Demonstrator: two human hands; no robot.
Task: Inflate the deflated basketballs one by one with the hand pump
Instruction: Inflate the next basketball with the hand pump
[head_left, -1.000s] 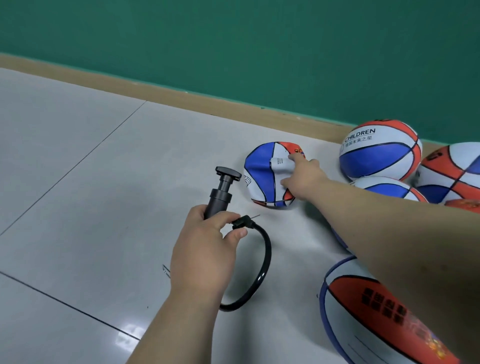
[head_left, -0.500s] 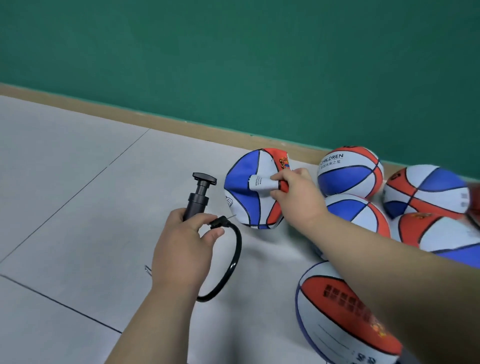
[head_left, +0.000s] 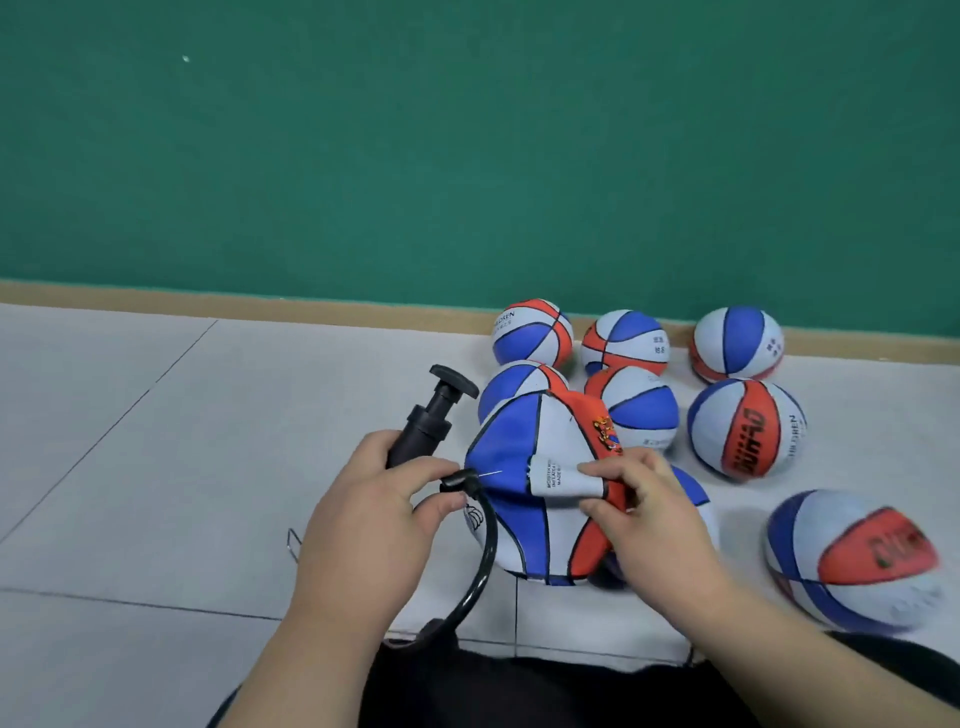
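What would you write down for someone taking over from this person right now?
Left hand: grips the hand pump barrel and pinches the hose tip; the needle points at the ball, not yet inserted.
Right hand: pinches the deflated basketball, which is crumpled.
Done: pump and ball are in hand; several round balls sit near the wall.
Left: find the valve, insert the needle, pump. Whether other flat balls wait, I cannot tell.

The left forearm (head_left: 291, 665) and right forearm (head_left: 779, 649) are bare; black clothing (head_left: 519, 691) covers the lap.
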